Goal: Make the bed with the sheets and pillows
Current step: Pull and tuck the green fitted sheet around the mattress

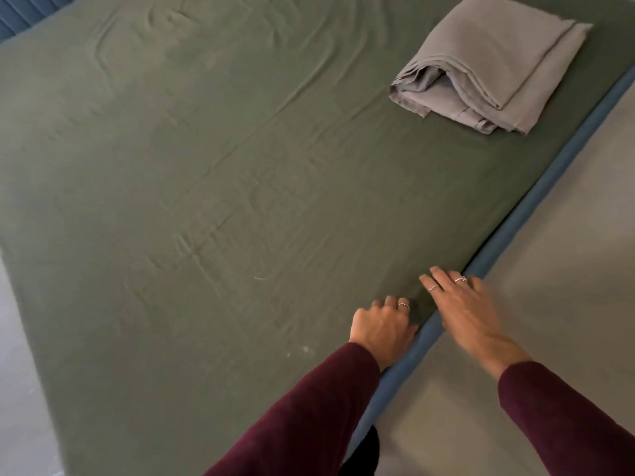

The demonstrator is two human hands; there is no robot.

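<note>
We see grey floor (549, 304) on the right side, running along a blue padded bed frame rail (536, 214). Blue ribbed headboard (24, 12) sits top left. Pale floor strip (17, 372) shows far left.

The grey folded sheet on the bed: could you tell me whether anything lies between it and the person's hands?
Nothing visible does. Only bare, wrinkled green sheet lies between the folded sheet and both hands: the left hand and right hand rest at the bed's near edge, by the blue frame.
</note>
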